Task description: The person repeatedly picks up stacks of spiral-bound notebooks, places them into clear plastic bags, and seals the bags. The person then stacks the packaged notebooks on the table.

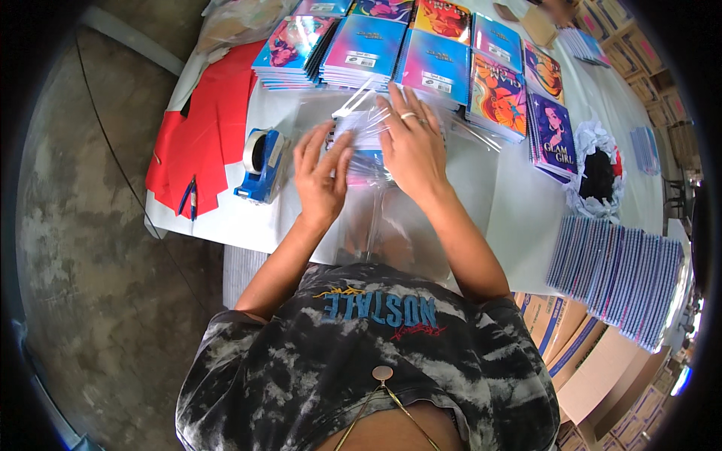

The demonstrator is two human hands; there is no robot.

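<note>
- Clock directions are taken from the spiral-bound notebook [361, 137], which lies on the table [519, 218] between both hands, partly hidden beneath clear plastic film [402, 225].
- Right hand [415, 143]: fingers extended, palm down over the film at 1 o'clock; apparently pressing it flat, though firm contact cannot be confirmed.
- Left hand [322, 177]: fingers spread and loosely bent, at 8 o'clock; whether it pinches the film cannot be told. The opposed placement probably steadies both edges.
- Blue tape dispenser [257, 179]: between 8 and 9 o'clock, near the left hand, presumably for easy reach.
- Red sheets [214, 124]: 9 o'clock, beyond the dispenser.
- Stacked glossy notebooks [362, 45]: 12 to 2 o'clock, covers up, likely set back to leave working room.
- Notebook row [613, 278]: 4 o'clock, packed tightly on edge, probably so the books support one another.
</note>
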